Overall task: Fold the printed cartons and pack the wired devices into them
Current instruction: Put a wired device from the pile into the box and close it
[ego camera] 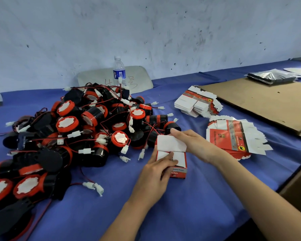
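One carton, left hand gripping its body, right hand pinching its lid flap, devices heaped beside.

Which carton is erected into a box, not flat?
The carton held between the left hand and right hand: it stands as a box, flaps open. The rear stack and fanned stack lie flat.

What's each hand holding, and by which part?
Both hold one carton: the left hand grips its near side and inner flaps, the right hand pinches the large white flap.
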`<action>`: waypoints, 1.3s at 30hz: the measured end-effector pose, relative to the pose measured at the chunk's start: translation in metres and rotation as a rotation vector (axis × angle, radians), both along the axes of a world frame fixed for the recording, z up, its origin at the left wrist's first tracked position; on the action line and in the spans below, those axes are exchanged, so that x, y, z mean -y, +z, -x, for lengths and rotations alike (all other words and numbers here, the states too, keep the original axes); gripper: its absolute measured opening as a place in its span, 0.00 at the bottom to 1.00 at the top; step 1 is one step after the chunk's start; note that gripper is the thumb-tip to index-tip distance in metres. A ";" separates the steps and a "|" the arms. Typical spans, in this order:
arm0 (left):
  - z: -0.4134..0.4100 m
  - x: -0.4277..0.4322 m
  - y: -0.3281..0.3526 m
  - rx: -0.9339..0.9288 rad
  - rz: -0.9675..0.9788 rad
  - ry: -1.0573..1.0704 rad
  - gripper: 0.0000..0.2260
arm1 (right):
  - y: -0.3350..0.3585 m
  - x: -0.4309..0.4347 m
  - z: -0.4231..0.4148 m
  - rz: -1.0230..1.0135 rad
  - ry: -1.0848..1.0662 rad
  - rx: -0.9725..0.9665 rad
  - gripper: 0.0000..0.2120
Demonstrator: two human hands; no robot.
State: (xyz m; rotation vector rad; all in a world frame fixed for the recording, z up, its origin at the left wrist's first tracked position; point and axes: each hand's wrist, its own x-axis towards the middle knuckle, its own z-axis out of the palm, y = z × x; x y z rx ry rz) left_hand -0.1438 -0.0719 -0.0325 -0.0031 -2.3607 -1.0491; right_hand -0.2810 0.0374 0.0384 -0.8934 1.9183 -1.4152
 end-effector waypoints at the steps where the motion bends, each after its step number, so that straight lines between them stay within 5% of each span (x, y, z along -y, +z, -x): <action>1: 0.000 0.001 0.000 -0.008 0.006 0.011 0.11 | -0.003 -0.002 -0.001 0.015 0.016 -0.047 0.33; 5: -0.001 0.001 0.002 -0.047 0.058 0.076 0.11 | -0.006 -0.005 -0.015 0.068 0.006 -0.311 0.11; 12: -0.005 -0.007 0.004 -0.153 0.040 0.180 0.07 | -0.038 -0.007 -0.046 0.057 -0.168 -0.676 0.12; 17: -0.007 -0.006 0.006 -0.180 -0.289 0.310 0.19 | -0.050 -0.013 -0.046 0.081 -0.065 -0.723 0.15; 28: -0.012 0.001 0.015 -0.044 -0.559 0.198 0.11 | -0.049 -0.016 -0.044 -0.072 0.079 -0.829 0.20; 32: -0.010 0.002 0.013 -0.049 -0.492 0.232 0.09 | -0.050 -0.019 -0.041 -0.167 0.139 -0.872 0.21; 39: -0.012 0.018 0.011 -0.064 -0.054 0.247 0.06 | -0.047 -0.022 -0.035 -0.429 0.191 -1.063 0.22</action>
